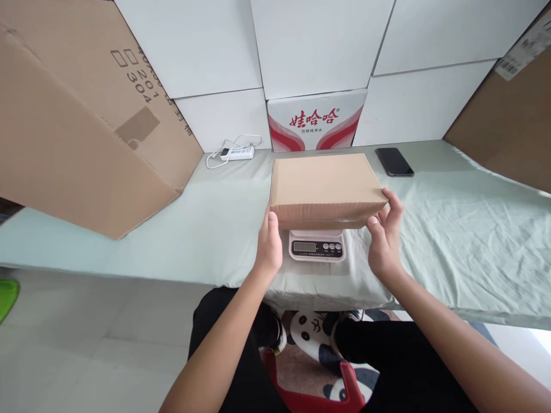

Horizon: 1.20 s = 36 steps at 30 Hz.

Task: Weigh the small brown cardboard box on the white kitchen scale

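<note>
Box [326,186] on small scale [317,245], held at both near corners by left hand [269,246] and right hand [384,235]. Probably light, stiff cardboard; best gripped by sides.

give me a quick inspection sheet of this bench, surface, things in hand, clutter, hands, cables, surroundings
surface: table under a pale green cloth, wrinkled at the right.
things in hand: closed brown cardboard box sitting on a small digital scale; display unreadable.
clutter: dark phone lying flat behind the box.
hands: left hand at the box's near left corner, right hand at its near right corner, fingers on the edge.
cables: white power strip with looped cord near the wall.
surroundings: large cardboard carton leaning at left, white boxes stacked behind, one with red print.
</note>
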### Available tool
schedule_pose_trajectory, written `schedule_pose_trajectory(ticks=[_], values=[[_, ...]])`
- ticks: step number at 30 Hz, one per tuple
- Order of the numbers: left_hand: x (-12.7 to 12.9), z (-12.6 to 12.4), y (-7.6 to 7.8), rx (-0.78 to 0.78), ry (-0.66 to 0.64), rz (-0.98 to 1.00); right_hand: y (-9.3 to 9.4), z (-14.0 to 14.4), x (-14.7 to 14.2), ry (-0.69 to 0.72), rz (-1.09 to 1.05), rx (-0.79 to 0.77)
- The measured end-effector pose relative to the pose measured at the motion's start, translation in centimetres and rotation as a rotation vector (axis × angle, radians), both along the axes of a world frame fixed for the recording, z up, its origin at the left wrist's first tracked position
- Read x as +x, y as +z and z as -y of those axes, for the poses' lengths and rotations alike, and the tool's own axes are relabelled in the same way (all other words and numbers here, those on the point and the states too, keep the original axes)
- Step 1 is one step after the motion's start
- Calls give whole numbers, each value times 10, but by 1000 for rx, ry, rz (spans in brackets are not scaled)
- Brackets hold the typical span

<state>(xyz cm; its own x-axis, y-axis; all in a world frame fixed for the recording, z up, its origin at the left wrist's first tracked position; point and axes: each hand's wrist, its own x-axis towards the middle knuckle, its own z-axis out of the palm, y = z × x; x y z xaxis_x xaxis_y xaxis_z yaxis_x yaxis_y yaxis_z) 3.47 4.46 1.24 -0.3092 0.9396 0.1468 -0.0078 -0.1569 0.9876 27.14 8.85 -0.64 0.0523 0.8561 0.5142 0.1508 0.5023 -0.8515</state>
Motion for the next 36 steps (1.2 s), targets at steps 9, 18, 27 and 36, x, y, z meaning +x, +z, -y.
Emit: schedule_pose_trajectory(ticks=[9, 18, 27, 36], values=[[-8, 1, -18, 28, 49, -34, -5, 1, 0, 21, 26, 23], [-13, -7, -27, 52, 25, -47, -2, 2, -1, -5, 46, 28], [-12, -5, -20, 72, -14, -59, -2, 2, 0, -10, 39, 37], [-11, -4, -18, 63, -10, -65, -4, 0, 1, -20, 50, 60]])
